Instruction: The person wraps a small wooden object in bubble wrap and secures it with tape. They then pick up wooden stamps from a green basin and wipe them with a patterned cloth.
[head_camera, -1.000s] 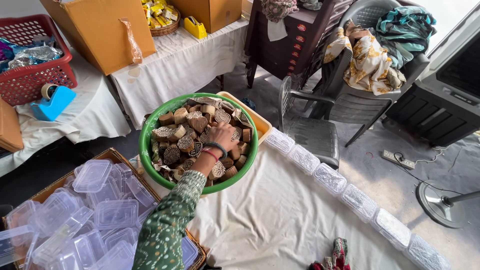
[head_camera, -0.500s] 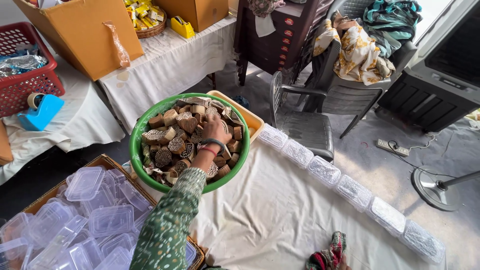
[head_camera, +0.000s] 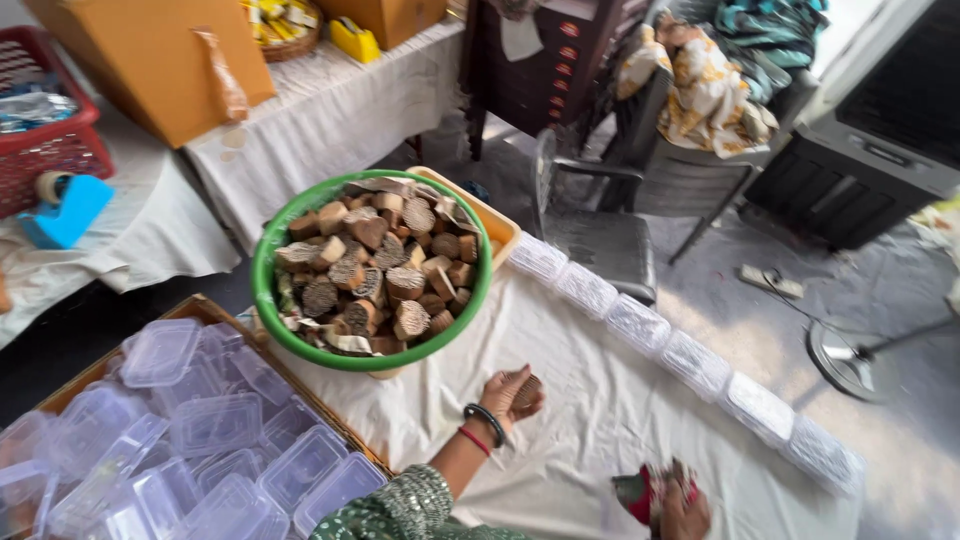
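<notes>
Head view: left hand curls around a round, ridged brown piece above the white cloth, just beside the green plastic bowl heaped with similar rough chunks. Right hand grips a blurred red object. Clear lidded boxes fill a tray.

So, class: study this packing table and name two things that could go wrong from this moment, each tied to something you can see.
The left hand holds a brown wooden piece loosely in open fingers; it might slip onto the white cloth. The green basin is heaped high and sits on a yellow tray near the table edge, so reaching in could knock pieces out or tip it.
</notes>
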